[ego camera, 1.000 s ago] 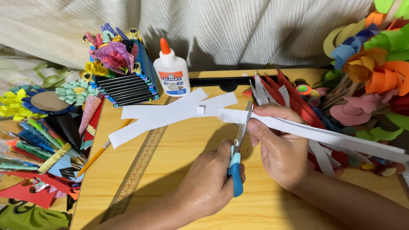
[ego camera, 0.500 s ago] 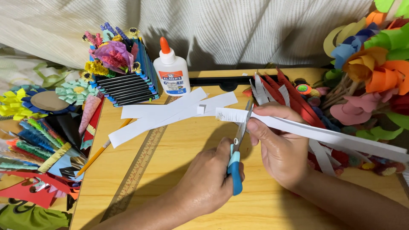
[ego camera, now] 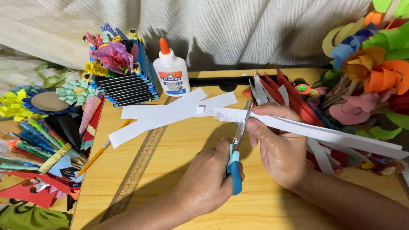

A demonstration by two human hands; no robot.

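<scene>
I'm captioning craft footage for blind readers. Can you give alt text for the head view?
A left hand works blue-handled scissors, snipping fringe into a long white paper strip held by the right hand. Loose white strips, a glue bottle and a ruler lie on the wooden table.

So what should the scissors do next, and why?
Probably one more small snip, just beside the last. The left hand has the blue-handled scissors at the edge of the white paper strip that the right hand holds, and only the strip's end shows fine fringe cuts; the rest looks uncut.
</scene>
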